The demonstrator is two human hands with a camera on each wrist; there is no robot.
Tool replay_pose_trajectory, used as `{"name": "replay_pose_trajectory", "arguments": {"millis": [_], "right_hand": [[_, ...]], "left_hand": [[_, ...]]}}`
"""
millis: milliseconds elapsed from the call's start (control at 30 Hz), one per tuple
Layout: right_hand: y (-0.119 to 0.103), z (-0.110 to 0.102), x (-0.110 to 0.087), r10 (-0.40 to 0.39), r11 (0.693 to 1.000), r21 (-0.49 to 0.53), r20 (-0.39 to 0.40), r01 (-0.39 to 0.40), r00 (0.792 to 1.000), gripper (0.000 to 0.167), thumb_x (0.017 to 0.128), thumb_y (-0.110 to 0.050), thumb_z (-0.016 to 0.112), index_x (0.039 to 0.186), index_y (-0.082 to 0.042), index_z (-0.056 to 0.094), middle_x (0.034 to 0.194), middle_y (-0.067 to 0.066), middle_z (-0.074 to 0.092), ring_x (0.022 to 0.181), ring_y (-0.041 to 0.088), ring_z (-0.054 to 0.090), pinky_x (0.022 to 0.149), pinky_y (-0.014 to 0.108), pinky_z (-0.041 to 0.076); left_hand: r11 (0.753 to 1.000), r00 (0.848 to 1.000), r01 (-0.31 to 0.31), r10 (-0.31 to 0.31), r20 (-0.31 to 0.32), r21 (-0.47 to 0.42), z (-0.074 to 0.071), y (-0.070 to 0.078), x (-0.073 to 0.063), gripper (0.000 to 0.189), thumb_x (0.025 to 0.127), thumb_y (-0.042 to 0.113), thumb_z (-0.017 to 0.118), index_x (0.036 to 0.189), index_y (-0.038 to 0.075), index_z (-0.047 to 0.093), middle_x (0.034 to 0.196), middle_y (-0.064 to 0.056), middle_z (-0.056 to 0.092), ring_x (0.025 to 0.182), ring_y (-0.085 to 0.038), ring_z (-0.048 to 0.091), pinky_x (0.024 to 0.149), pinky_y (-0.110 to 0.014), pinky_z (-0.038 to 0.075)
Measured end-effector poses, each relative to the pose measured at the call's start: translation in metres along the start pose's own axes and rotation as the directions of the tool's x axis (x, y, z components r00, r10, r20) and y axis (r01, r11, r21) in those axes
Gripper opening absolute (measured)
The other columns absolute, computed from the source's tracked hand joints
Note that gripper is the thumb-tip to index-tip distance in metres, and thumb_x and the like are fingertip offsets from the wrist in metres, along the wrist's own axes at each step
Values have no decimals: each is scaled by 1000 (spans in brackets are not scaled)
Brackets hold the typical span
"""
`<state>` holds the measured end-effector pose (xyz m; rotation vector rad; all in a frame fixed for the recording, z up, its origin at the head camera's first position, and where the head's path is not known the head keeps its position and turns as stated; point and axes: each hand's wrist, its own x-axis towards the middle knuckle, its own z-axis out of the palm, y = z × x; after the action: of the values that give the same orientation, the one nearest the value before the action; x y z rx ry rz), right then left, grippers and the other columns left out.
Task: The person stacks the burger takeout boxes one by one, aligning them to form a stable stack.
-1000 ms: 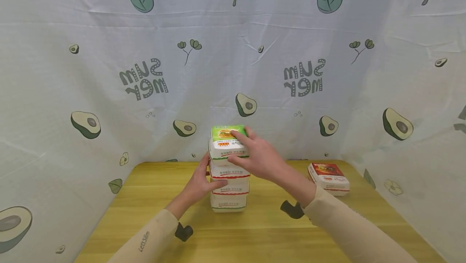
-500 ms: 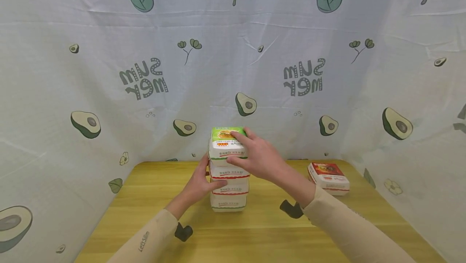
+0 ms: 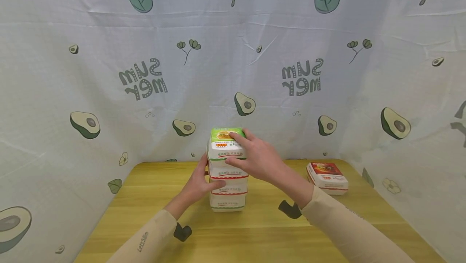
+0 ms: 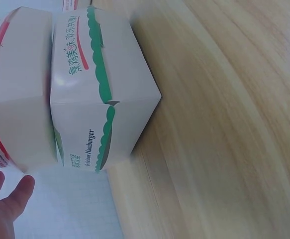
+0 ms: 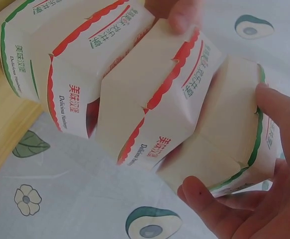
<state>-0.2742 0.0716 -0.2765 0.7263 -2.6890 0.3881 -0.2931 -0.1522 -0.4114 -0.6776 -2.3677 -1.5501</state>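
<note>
Several paper burger boxes stand in a stack on the table. The top burger box [image 3: 226, 149] has a green lid with a printed burger. My right hand [image 3: 260, 158] grips this box, thumb at its front and fingers over its top and right side. My left hand [image 3: 198, 184] holds the stack's left side, its thumb across the front near the third box [image 3: 234, 187]. Beneath the top box sits a red-trimmed box [image 5: 159, 99], slightly askew in the right wrist view. The lowest box [image 4: 105, 89] has green trim. My left fingertips are partly hidden behind the stack.
Another burger box [image 3: 329, 179] with a red lid sits alone at the table's back right. The wooden table [image 3: 276, 238] ends at a patterned cloth [image 3: 204, 73] behind. Dark wrist-worn devices show near both sleeves.
The top box has settled slightly lower at its far edge. Both hands stay in nearly the same places, and the head view has shifted a little.
</note>
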Motion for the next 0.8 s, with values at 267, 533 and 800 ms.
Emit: {"name": "replay_pose_trajectory", "arguments": {"millis": [267,533,800], "right_hand": [[1,1,0,-2,1000,5,1,2,1000,80,87,-66,66,155,-35,39,159,19,37,123,44,59,88,57,53],[0,0,0,7,1000,1,18,-7,1000,81,87,-67,66,155,-35,38,160,18,36,123,44,59,89,56,53],[0,1,0,9,1000,2,10,-9,1000,81,86,-66,67,155,-35,38,159,17,37,122,43,60,88,55,54]], "left_hand": [[997,998,-51,49,-24,-58,-5,0,2,92,93,34,68,161,35,6,161,1,31,147,-26,29,111,-60,33],[985,979,-165,156,-132,-56,-12,14,8,93,91,37,67,162,22,8,166,-6,21,152,-30,21,114,-64,26],[972,955,-236,230,-188,-12,-17,33,20,89,90,28,66,161,13,14,164,-12,23,150,-35,25,112,-65,29]]}}
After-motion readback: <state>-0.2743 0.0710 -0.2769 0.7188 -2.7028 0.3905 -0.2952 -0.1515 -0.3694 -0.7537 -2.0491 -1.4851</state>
